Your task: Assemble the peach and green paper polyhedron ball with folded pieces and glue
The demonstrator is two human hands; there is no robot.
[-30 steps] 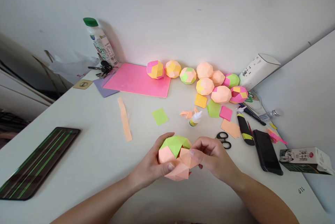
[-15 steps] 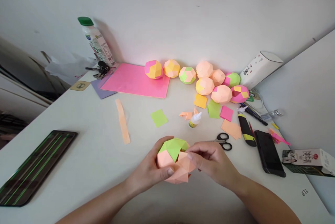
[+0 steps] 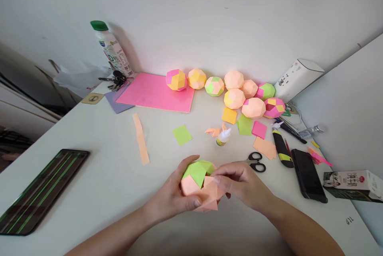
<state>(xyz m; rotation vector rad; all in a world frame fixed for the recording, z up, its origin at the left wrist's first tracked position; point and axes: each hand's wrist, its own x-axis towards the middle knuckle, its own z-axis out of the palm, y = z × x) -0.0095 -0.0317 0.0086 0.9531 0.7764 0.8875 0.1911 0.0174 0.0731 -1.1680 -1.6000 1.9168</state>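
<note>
A faceted paper ball (image 3: 198, 182) in green and peach sits between both my hands, just above the white table (image 3: 104, 176). My left hand (image 3: 170, 194) cups it from the left, thumb pressed on a peach face. From the right, the fingers of my right hand (image 3: 242, 184) pinch a loose peach flap (image 3: 213, 186) on the ball's side. Beyond the ball lie a small glue bottle (image 3: 223, 137) and black scissors (image 3: 256, 161).
Several finished paper balls (image 3: 236, 96) line the wall beside a pink sheet (image 3: 157, 91) and a bottle (image 3: 112, 50). Paper squares, a peach strip (image 3: 141, 138), a marker (image 3: 281, 148), a phone (image 3: 308, 178) and a carton (image 3: 353, 184) lie right. A dark tablet (image 3: 38, 192) lies left.
The ball has been turned slightly and held a bit lower; my right fingers have shifted on the peach flap. Nothing on the table has moved.
</note>
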